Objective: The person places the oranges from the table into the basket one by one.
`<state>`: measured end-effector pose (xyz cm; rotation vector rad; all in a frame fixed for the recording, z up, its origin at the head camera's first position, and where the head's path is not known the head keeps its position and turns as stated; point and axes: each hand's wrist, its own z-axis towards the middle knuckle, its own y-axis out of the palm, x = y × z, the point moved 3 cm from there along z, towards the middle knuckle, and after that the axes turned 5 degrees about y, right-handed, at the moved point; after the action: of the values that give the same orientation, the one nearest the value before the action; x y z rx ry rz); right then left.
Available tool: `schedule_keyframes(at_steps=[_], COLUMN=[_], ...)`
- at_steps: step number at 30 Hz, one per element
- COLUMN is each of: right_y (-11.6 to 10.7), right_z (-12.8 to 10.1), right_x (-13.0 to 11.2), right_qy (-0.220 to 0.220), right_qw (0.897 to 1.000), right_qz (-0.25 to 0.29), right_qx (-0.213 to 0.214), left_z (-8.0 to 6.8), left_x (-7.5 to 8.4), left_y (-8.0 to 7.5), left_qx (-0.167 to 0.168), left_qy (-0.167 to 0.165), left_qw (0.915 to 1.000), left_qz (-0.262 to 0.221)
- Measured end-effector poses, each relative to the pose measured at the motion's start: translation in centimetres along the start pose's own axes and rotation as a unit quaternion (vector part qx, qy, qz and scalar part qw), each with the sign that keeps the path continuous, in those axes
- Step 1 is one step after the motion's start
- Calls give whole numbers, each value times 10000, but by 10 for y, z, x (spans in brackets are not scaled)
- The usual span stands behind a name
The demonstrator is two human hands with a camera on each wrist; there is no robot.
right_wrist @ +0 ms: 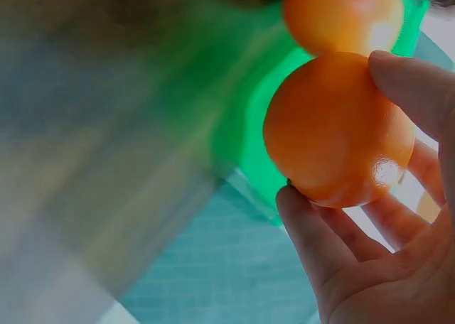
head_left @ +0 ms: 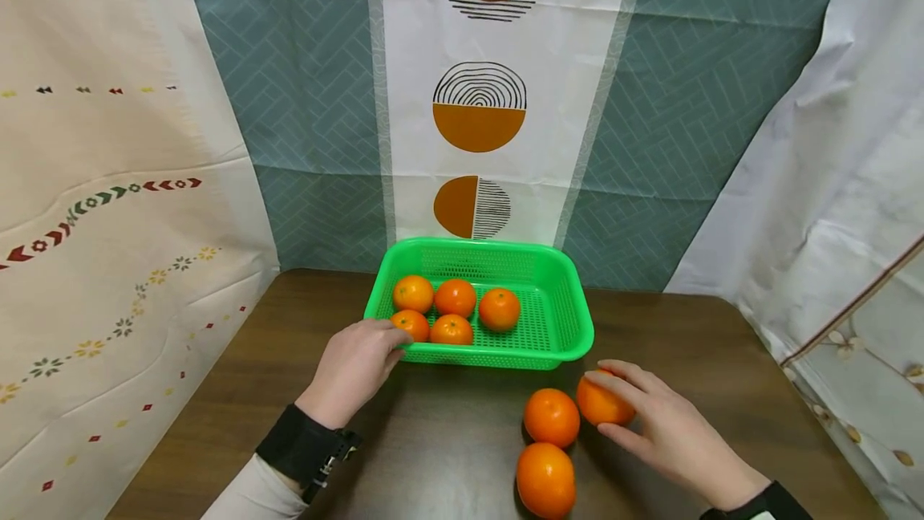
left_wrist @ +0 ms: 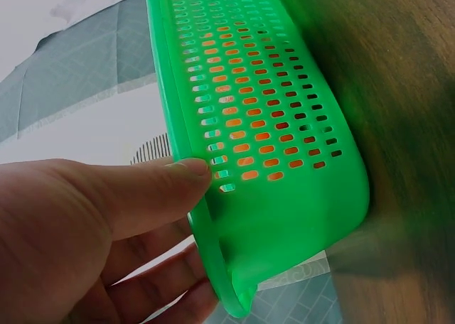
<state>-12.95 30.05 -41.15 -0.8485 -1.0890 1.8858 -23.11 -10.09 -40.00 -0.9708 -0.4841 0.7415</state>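
Observation:
A green plastic basket (head_left: 570, 319) with perforated walls stands at the back of the table, several oranges (head_left: 500, 310) lying inside. My left hand (head_left: 359, 363) holds its near left rim; in the left wrist view the thumb (left_wrist: 167, 185) presses the outer wall while the other fingers lie over the inner side. To the right of the basket's front, my right hand (head_left: 660, 424) grips an orange (right_wrist: 338, 128) between thumb and fingertips. Two more oranges lie beside it, one (head_left: 552, 417) close to the held one and another (head_left: 546, 480) nearer the front.
The basket and loose oranges share a dark brown wooden table (head_left: 433, 440). Behind it hangs a patterned grey-green and white cloth (head_left: 310, 119). Light cloths drape the left side (head_left: 123, 279) and the right side (head_left: 852, 207).

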Motion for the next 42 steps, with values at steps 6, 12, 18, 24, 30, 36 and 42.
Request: schedule_keyframes(at_steps=[6,12,18,24,30,36,42], right_y=[-30,-44,-45,-39,-27,-12,1], right_z=[16,38,67,96,116,135,148], right_x=[-13,-20,-15,-5,3,9,15], right_qy=[-291,-392,-305,-77,-4,262,512], right_qw=[9995,9992,9990,9984,9975,9953,9933], right_qz=[12,114,284,411,388,379,238], right_qx=[148,19,-147,-377,-596,-847,-1004], left_z=[4,4,3,2,1,-1,-1], left_x=[0,-1,-2,-1,1,1,1], left_y=[-1,-3,-3,-3,-3,-3,-2], left_qx=[-16,-4,-53,-50,-30,-14,14], left_qy=[20,38,8,37,54,17,51], left_qw=[10000,10000,10000,10000,10000,10000,10000], left_qz=[11,45,4,36,8,3,-23])
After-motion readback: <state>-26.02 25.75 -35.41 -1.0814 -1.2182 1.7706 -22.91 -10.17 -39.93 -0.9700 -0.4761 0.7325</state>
